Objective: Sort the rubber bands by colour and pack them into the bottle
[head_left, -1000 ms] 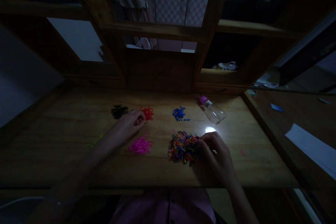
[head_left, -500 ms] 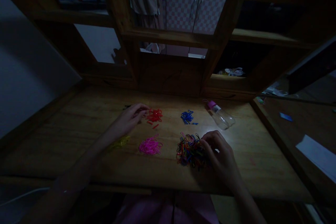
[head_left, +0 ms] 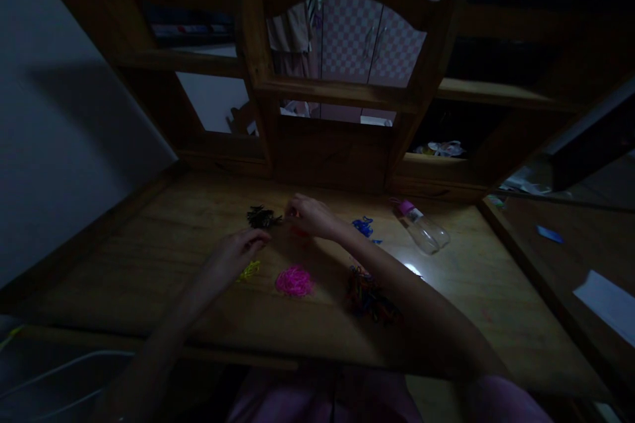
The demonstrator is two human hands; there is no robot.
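My right hand point(head_left: 311, 215) reaches across the desk above the red pile point(head_left: 299, 231) of small thin loops, partly hiding it. Its fingers are closed in a pinch, and what they hold is too dark to make out. My left hand point(head_left: 243, 248) hovers between the black pile point(head_left: 262, 217) and the yellow pile point(head_left: 249, 270), thumb and fingertips together; anything between them is hidden. Nearer the front edge lies a pink pile point(head_left: 294, 281). A mixed-colour pile point(head_left: 370, 297) lies partly under my right forearm, and a blue pile point(head_left: 364, 227) sits beyond it.
A clear bottle with a purple cap point(head_left: 421, 228) lies on its side at the right. Wooden shelving point(head_left: 332, 152) stands along the back of the desk point(head_left: 446, 324). White paper point(head_left: 608, 304) and a small blue packet point(head_left: 549, 234) rest on the surface farther right.
My right hand has moved from the mixed pile leftward and away to the red pile. My left hand has drawn back from the red pile, uncovering the black pile. The view has tilted slightly.
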